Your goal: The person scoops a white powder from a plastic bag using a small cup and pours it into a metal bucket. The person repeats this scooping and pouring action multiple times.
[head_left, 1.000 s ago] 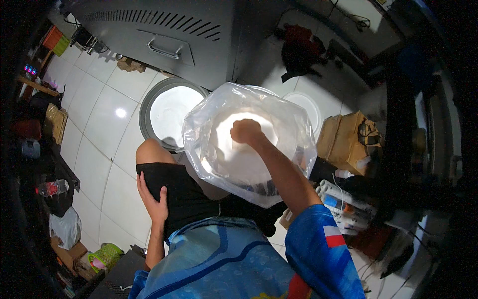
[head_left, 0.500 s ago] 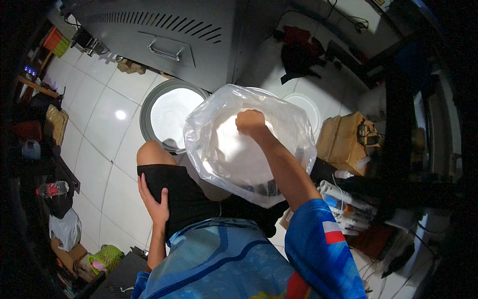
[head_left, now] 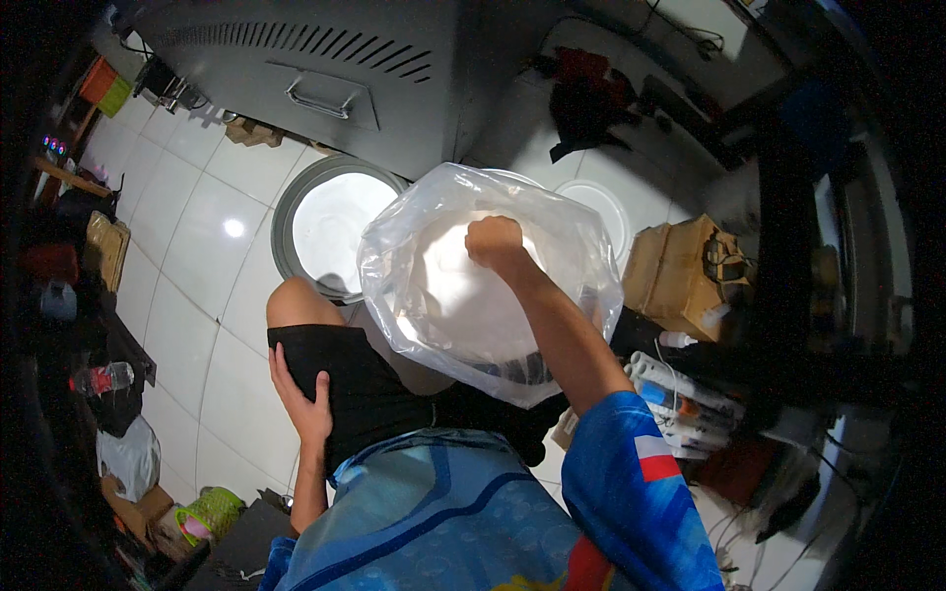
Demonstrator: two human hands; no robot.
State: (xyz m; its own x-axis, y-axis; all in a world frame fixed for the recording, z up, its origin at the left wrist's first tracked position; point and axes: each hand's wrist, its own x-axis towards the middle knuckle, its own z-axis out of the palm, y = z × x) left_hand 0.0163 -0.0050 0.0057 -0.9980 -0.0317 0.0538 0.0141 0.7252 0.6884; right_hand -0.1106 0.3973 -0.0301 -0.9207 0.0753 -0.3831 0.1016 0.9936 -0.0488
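Note:
A large clear plastic bag (head_left: pixel 394 325) stands wide open in front of me, with white powder (head_left: pixel 458 305) inside it. My right hand (head_left: pixel 494 242) is closed in a fist over the powder, within the bag's mouth. Whatever the fingers may hold is hidden from above. My left hand (head_left: pixel 304 399) lies on the black shorts (head_left: pixel 370 394) at my left thigh, its fingers spread and holding nothing. Beside the bag, to the left, is a round grey tub (head_left: pixel 284 231) with a smooth white filling (head_left: pixel 340 227).
A grey metal cabinet (head_left: pixel 394 108) with a handle stands just beyond the tub and bag. To the right are a cardboard box (head_left: pixel 670 276), a white round lid-like disc (head_left: pixel 596 202) and several white rolls (head_left: pixel 680 404). A green basket (head_left: pixel 212 512) sits at lower left.
The whole view has shifted very slightly. Both hands keep their places, the right fist over the powder and the left on the thigh.

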